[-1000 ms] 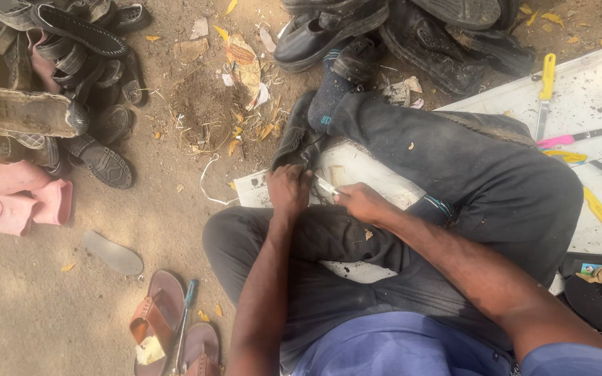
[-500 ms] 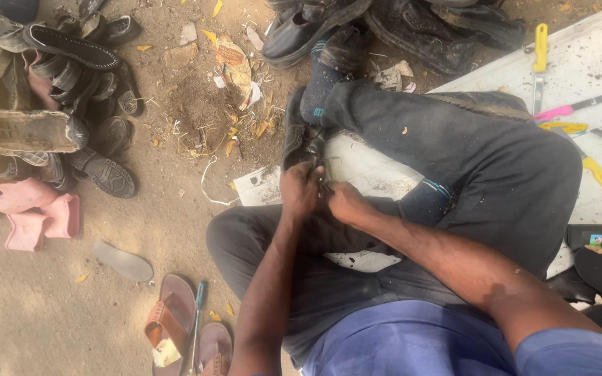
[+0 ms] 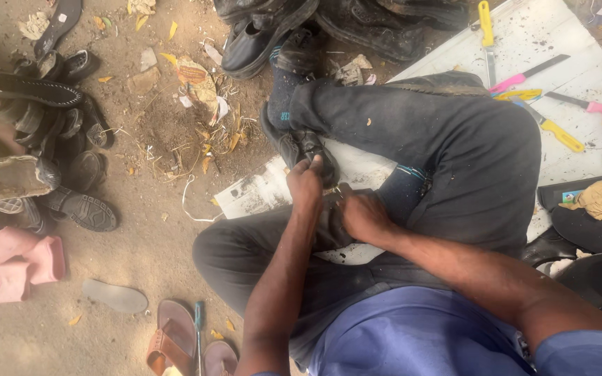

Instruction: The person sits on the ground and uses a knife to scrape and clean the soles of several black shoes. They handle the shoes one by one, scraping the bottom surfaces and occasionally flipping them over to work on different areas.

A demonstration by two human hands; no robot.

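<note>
Both hands meet over the lap: the left hand [image 3: 306,182] has its grip clenched on a dark shoe [image 3: 299,147] lying across the crossed legs, while the right hand [image 3: 362,216] grips something too hidden to identify. Around lie a white board [image 3: 580,42], yellow-handled tools [image 3: 555,129], pink-handled knives [image 3: 524,73], piled shoes [image 3: 29,146] and brown sandals [image 3: 172,338] on the dirt floor.

Bare sandy ground [image 3: 141,257] is seen across the frame, lit by even daylight. Dry leaves and scraps [image 3: 200,97] are scattered at eleven o'clock. A heap of worn shoes [image 3: 29,153] is piled at nine o'clock, pink pieces [image 3: 19,261] below it. A white board [image 3: 573,76] is laid at two o'clock, with yellow- and pink-handled tools [image 3: 545,104] spread upon it.
</note>
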